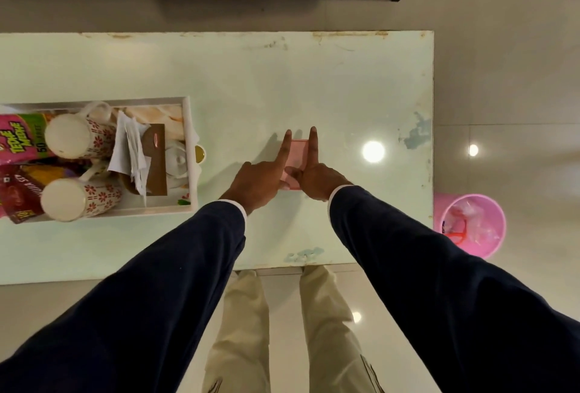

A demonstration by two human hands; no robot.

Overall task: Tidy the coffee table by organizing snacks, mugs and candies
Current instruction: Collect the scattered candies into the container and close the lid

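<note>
Well left of the hands, the white tray already holds a "Tedhe Medhe" snack packet, two floral mugs and a tissue box, so most tidying looks done. The left hand and right hand each lay a straight forefinger along a side of the small pink piece between them, thumbs at its near edge, other fingers curled. It looks like the last item out; the pink bin stands off right.

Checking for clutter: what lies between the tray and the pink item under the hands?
Head view: bare tabletop between the tray and pink item.
</note>
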